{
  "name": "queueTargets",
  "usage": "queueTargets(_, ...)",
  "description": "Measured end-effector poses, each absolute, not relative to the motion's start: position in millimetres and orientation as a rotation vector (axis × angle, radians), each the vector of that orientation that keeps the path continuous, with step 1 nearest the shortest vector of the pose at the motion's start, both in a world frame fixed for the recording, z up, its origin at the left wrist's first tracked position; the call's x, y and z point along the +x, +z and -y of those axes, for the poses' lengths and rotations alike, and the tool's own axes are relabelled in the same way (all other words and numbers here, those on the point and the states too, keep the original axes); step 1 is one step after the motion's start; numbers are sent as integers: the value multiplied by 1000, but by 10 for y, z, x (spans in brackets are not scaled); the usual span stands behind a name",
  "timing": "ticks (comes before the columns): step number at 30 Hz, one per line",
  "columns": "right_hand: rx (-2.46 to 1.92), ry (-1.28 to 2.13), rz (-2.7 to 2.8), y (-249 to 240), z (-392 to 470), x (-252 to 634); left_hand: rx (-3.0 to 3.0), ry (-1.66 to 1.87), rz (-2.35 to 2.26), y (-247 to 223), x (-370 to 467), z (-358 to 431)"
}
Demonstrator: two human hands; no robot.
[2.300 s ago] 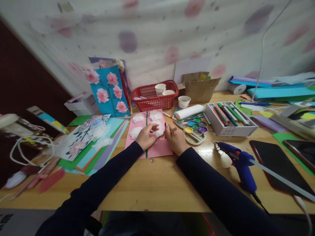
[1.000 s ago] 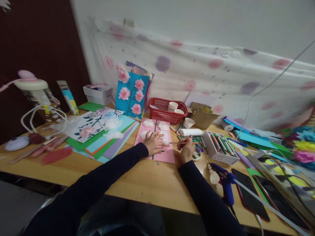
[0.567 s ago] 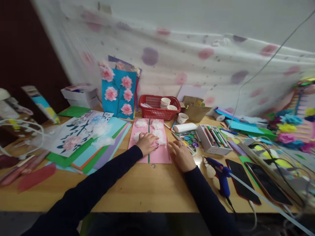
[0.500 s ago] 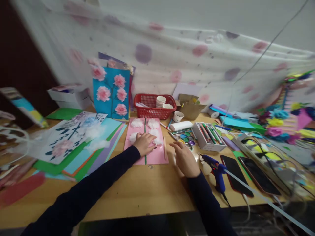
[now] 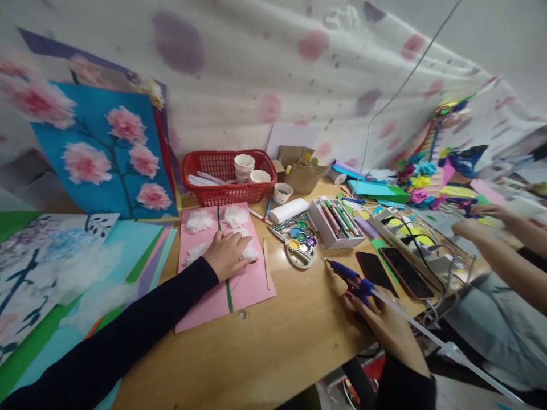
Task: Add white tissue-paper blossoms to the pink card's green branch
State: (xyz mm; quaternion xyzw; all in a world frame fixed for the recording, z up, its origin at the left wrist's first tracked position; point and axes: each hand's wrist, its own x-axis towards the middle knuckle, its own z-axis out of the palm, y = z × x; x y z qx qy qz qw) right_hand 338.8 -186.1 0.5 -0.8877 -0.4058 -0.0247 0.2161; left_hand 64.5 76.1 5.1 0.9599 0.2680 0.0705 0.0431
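Observation:
My left hand (image 5: 227, 255) lies on a pink sheet (image 5: 252, 289), fingers spread over white cotton tufts (image 5: 200, 221) that it partly covers. A green strip (image 5: 229, 297) runs down the sheet's middle, and a thin wooden stick (image 5: 266, 265) rests along its right side. My right hand (image 5: 391, 322) is closed around the grip of a blue hot glue gun (image 5: 349, 278). A long translucent glue stick (image 5: 410, 319) sticks out of the gun's back. The gun's nozzle points left, toward the paint palette (image 5: 299, 242); part of its grip is hidden by my fingers.
A red basket (image 5: 200, 196) with paper cups, a box of pencils (image 5: 337, 239) and a blue flower picture (image 5: 92, 188) stand behind. Two phones (image 5: 405, 272) and a power strip (image 5: 412, 250) lie to the right. Another person's hands (image 5: 474, 225) work at the far right.
My right hand has moved right from beside the pink sheet and taken hold of the glue gun. My left hand stays on the sheet. The view has turned right.

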Motion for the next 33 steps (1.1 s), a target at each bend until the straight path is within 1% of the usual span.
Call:
queueTargets(4,-2474,151,1076,4,1674,3342,2874,253,-757,100,614,-810)
queueTargets(10,-2478,147,988,15,1710,3376,2771,366,-754,136,614,-842)
queueTargets(17,-2512,393,1006,352,1520,3412,2698,441,-769,1,620,-876)
queueTargets(22,-2526,396,989,548,1395,3390,2669,516,-761,-71,611,-883)
queueTargets(26,-2461,511,952,611,1376,3363,2633,534,-793,-135,618,-913)
queueTargets(31,-2237,287,632,553,1343,3249,2519,680,-878,-220,605,-945)
queueTargets(33,-2189,318,557,530,1343,3172,2514,712,-913,-218,598,-935)
